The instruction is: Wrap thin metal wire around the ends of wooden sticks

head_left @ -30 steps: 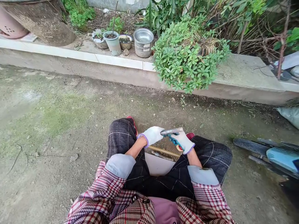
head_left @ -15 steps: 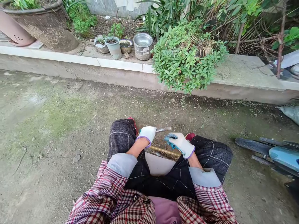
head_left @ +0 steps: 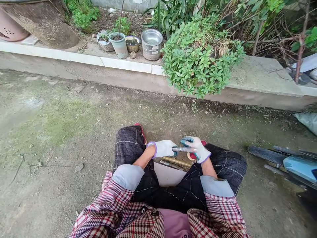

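Observation:
I sit with my knees apart, wearing white gloves with blue palms. My left hand (head_left: pixel 162 148) is closed around one end of a short grey metal rod (head_left: pixel 183 149). My right hand (head_left: pixel 196 149) curls its fingers over the rod's other end. The rod lies level between the two hands. Below them stands a white container (head_left: pixel 166 174) with soil and a yellowish stick (head_left: pixel 176 161) across it.
A concrete ledge (head_left: pixel 123 64) runs across the back with small pots (head_left: pixel 119 44), a metal pot (head_left: pixel 151 43) and a leafy bush (head_left: pixel 199 59). A large weathered planter (head_left: pixel 42 21) is at far left. A blue vehicle part (head_left: pixel 294 165) lies at right on the dirt ground.
Half a second ago only my left hand held the rod and my right hand was apart from it. Now my right hand has come onto the rod, and both hands sit slightly lower.

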`<state>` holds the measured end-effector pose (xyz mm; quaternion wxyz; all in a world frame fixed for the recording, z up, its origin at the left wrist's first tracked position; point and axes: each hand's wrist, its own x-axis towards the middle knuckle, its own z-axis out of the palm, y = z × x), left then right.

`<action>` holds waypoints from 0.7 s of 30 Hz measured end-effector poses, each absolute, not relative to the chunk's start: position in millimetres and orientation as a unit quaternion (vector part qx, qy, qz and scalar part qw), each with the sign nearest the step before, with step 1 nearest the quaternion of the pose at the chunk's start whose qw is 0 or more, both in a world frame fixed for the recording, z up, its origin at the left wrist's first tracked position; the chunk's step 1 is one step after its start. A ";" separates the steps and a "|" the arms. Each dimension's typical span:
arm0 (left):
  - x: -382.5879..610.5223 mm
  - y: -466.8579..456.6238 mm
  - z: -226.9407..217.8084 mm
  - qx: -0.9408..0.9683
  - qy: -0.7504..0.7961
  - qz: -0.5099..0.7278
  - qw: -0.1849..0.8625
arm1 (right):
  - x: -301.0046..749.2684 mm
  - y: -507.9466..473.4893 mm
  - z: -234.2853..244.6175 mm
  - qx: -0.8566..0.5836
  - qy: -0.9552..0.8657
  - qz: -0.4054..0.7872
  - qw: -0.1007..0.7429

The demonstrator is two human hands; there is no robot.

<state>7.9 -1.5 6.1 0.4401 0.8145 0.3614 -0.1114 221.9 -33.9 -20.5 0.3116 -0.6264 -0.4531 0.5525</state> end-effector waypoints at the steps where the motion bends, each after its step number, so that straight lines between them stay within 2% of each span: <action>1: 6.8 -0.1 6.9 0.808 0.364 -0.105 0.452 | 219.9 -34.1 -22.2 -0.626 -0.453 0.555 0.309; 7: 2.2 5.3 4.9 0.728 0.482 -0.047 0.484 | 203.2 -38.0 -34.8 -0.635 -0.449 0.564 0.279; 15: -0.3 10.7 2.5 0.754 0.553 -0.066 0.350 | 186.7 -52.2 -24.4 -0.591 -0.495 0.587 0.247; 21: -5.3 5.1 1.0 0.786 0.543 -0.133 0.263 | 190.4 -57.3 -15.5 -0.588 -0.518 0.573 0.241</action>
